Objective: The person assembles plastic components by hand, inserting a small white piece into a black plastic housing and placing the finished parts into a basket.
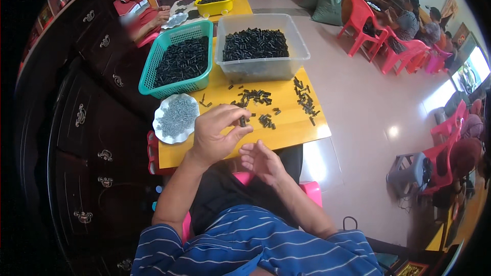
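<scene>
My left hand (217, 134) is raised over the near part of the yellow table (204, 151), pinching a small black tube-shaped piece (243, 121) between thumb and fingertips. Lower and to its right, my right hand (263, 162) hangs at the table's front edge, palm turned inward, fingers loosely curled and apart from the thumb, with nothing visible in it. Loose black pieces (266, 121) lie just beyond my hands. A white scalloped plate (157, 132) left of my left hand bears a heap of small shiny metal parts (177, 114).
A teal basket (144, 84) and a clear plastic tub (266, 70), both full of black pieces, stand behind. More pieces (306, 99) lie near the right edge. Beyond are a yellow basin (225, 6) and a seated person (140, 13). Dark cabinets (97, 122) line the left.
</scene>
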The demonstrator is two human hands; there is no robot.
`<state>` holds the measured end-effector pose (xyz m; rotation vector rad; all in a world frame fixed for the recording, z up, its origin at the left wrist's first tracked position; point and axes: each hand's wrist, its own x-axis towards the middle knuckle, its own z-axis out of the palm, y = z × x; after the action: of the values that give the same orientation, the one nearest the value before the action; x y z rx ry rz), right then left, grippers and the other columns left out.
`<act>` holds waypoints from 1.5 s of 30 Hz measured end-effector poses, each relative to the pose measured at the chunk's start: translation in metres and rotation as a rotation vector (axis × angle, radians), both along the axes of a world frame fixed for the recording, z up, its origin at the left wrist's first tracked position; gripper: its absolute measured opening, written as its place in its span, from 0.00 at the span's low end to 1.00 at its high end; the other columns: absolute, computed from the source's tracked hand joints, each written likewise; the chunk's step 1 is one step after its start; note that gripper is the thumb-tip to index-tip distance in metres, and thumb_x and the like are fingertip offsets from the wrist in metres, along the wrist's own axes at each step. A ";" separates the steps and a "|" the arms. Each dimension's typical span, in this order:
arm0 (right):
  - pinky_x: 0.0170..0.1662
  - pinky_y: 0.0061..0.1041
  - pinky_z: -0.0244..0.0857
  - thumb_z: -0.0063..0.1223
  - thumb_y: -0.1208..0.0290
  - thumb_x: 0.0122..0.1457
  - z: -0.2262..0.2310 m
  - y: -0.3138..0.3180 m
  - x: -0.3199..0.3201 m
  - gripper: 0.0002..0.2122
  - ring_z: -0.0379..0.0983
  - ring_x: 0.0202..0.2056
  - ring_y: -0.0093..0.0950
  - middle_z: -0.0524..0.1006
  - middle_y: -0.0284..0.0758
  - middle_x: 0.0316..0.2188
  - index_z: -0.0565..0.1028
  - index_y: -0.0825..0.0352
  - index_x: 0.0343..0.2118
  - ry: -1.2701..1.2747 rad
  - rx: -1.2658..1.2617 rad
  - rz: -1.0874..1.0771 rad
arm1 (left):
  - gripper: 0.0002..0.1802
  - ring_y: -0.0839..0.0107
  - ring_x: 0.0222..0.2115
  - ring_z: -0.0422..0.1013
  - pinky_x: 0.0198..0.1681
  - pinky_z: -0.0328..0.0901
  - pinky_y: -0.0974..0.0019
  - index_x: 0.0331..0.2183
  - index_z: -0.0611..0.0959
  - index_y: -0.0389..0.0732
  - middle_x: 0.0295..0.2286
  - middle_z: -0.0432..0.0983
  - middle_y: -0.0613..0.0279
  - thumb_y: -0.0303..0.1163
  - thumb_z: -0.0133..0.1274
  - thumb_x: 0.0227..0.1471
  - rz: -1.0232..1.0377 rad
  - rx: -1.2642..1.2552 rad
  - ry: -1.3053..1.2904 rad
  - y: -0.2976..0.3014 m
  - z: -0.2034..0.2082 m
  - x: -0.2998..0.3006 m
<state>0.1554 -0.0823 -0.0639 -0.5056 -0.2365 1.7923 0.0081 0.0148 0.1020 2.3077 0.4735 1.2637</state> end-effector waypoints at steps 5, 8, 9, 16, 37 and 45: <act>0.47 0.26 0.71 0.41 0.49 0.71 0.000 0.001 -0.002 0.24 0.77 0.40 0.25 0.80 0.37 0.42 0.75 0.69 0.49 0.014 0.009 0.006 | 0.15 0.72 0.29 0.76 0.32 0.71 0.72 0.38 0.85 0.35 0.33 0.82 0.57 0.26 0.68 0.47 -0.245 -0.205 -0.144 0.000 -0.008 -0.009; 0.47 0.26 0.71 0.41 0.49 0.71 -0.001 0.001 -0.003 0.23 0.77 0.40 0.25 0.80 0.37 0.42 0.75 0.68 0.49 0.019 0.008 0.013 | 0.15 0.72 0.29 0.76 0.32 0.70 0.72 0.38 0.85 0.34 0.33 0.81 0.57 0.27 0.69 0.47 -0.354 -0.321 -0.244 -0.002 -0.010 -0.010; 0.47 0.26 0.71 0.41 0.49 0.71 -0.001 0.001 -0.003 0.23 0.77 0.40 0.25 0.80 0.37 0.42 0.75 0.68 0.49 0.023 0.005 0.013 | 0.15 0.72 0.29 0.76 0.32 0.70 0.72 0.38 0.85 0.34 0.34 0.81 0.57 0.27 0.69 0.46 -0.362 -0.305 -0.239 -0.002 -0.009 -0.010; 0.44 0.24 0.74 0.47 0.50 0.69 -0.023 0.000 0.010 0.22 0.79 0.38 0.23 0.81 0.34 0.41 0.77 0.66 0.48 -0.005 0.014 -0.025 | 0.14 0.70 0.29 0.73 0.34 0.68 0.69 0.37 0.83 0.33 0.34 0.79 0.57 0.26 0.67 0.46 -0.241 -0.187 0.008 -0.005 -0.013 0.013; 0.40 0.17 0.65 0.55 0.51 0.64 -0.013 0.007 -0.016 0.14 0.72 0.38 0.16 0.78 0.22 0.38 0.78 0.55 0.44 -0.064 0.170 0.075 | 0.15 0.58 0.37 0.74 0.41 0.69 0.62 0.38 0.82 0.31 0.36 0.77 0.52 0.21 0.62 0.44 -0.092 -0.317 0.328 -0.016 -0.105 -0.014; 0.44 0.19 0.71 0.54 0.51 0.66 -0.008 -0.007 -0.006 0.20 0.75 0.39 0.19 0.80 0.31 0.38 0.77 0.66 0.46 -0.331 0.060 0.067 | 0.06 0.67 0.30 0.77 0.36 0.70 0.67 0.33 0.85 0.33 0.28 0.81 0.56 0.23 0.59 0.50 -0.142 -0.440 0.365 -0.005 -0.081 -0.022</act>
<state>0.1493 -0.0890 -0.0719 -0.7587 -0.5393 1.7540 -0.0136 0.0095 0.0205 2.1400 0.6242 0.5946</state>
